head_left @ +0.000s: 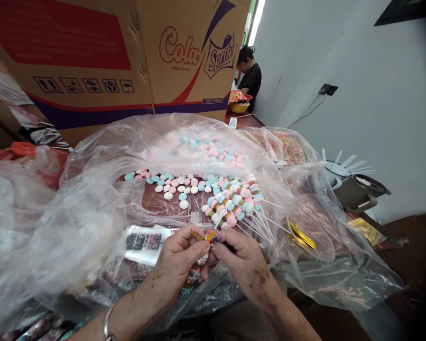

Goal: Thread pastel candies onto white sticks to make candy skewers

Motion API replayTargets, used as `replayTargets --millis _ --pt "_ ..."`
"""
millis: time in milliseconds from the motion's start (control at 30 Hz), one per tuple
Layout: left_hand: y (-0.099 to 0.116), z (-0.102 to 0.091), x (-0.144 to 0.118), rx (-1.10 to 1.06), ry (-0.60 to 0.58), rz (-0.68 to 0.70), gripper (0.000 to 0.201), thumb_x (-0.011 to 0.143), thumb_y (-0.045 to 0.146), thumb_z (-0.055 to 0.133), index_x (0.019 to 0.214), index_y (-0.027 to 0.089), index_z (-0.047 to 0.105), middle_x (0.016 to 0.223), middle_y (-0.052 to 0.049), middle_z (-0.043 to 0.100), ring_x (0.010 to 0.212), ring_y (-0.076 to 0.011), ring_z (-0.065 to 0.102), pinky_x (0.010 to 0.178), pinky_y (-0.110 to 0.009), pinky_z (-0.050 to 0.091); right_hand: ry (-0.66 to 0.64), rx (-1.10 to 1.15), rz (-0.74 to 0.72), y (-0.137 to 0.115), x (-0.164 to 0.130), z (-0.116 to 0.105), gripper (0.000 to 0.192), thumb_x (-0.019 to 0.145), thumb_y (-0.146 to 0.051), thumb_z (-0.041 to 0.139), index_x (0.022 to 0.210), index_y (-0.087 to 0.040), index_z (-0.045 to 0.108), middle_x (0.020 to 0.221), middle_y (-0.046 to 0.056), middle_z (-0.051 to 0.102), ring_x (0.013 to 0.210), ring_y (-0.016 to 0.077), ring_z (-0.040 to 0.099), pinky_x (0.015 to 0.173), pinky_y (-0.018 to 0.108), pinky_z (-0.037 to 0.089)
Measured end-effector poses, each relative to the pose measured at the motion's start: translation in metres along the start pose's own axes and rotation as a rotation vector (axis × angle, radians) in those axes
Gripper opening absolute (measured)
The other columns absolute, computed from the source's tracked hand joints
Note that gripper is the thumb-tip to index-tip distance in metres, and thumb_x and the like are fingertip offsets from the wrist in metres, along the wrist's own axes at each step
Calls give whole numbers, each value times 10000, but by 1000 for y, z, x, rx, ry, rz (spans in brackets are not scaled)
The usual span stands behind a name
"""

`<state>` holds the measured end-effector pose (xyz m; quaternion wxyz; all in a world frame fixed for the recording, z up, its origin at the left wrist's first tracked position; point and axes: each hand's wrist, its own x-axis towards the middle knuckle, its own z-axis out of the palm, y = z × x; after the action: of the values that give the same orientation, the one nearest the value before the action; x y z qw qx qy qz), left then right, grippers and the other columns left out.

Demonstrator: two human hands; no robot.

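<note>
Close to the table's front edge, my left hand and my right hand meet, thumbs and fingers pinched on the colourful gathered neck of a candy packet. A thin gold strip shows at the left fingertips. Beneath the fingers hangs the packet's lower part, with a barcode label; my hands partly hide it. Just beyond lies a pile of candy skewers, pink, white and blue pieces on white sticks. Left of them is a stack of printed clear bags. Gold twist ties lie to the right.
Loose pastel candies spill from a large clear plastic bag. Behind stands a big cardboard box. Right are a grey pitcher and white sticks in a container. A person is at the far end, near a yellow bowl.
</note>
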<state>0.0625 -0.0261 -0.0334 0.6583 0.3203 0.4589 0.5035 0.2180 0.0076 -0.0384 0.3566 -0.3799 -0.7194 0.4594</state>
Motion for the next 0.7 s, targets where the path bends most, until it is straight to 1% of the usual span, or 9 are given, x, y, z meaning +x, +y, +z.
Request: replayTargets --millis 100,167,233,300,367,433,500,567,700 --pt "-1 0 2 32 76 -9 248 732 377 746 755 184 591 510 49 606 388 -95 531 365 -152 328 107 -240 -180 5 -1 7 203 925 -151 523 764 -193 639 712 -4 598 653 130 568 615 217 476" --pt "0 1 5 40 128 -38 242 725 373 743 738 191 585 514 54 603 382 -97 525 350 -153 309 223 -518 -397 8 -2 11 250 959 -116 484 781 -183 645 711 22 586 689 156 558 671 256 481" --pt "3 1 8 38 132 -55 255 706 381 748 712 198 571 504 59 595 374 -103 517 349 -169 332 307 -743 -602 10 -2 12 278 993 -100 428 873 -152 674 743 64 602 752 194 555 744 314 481" --pt "8 1 11 59 84 -91 271 681 385 750 676 200 553 484 55 587 364 -107 508 348 -181 344 307 -855 -766 12 -1 8 292 1016 -110 388 998 -123 679 851 108 653 848 224 565 809 362 473" --pt "14 -2 13 127 15 -172 270 656 378 747 656 199 545 471 45 589 352 -109 504 337 -178 319 217 -882 -887 13 2 0 308 1034 -131 359 1051 -127 667 988 127 683 946 236 568 842 385 462" --pt "18 -7 14 233 -64 -251 243 648 360 736 667 195 558 484 35 605 353 -113 517 327 -167 281 78 -886 -917 13 4 -8 329 1047 -145 334 994 -140 659 986 115 684 919 225 561 803 382 450" --pt "19 -12 16 322 -145 -301 197 657 331 713 694 193 578 526 29 632 366 -114 537 329 -160 277 -31 -896 -857 13 6 -13 351 1052 -152 325 885 -149 634 860 86 649 789 206 527 714 362 418" --pt "18 -16 18 376 -222 -328 144 667 294 684 711 191 594 573 24 655 381 -109 549 337 -156 297 -70 -895 -810 14 7 -14 362 1049 -146 323 811 -161 596 769 53 595 703 192 483 662 350 384" --pt "18 -17 19 437 -300 -382 99 665 256 669 722 185 632 597 12 669 415 -119 572 357 -160 355 -87 -875 -841 13 6 -15 357 1046 -124 313 814 -164 582 723 29 561 666 181 466 637 337 365"
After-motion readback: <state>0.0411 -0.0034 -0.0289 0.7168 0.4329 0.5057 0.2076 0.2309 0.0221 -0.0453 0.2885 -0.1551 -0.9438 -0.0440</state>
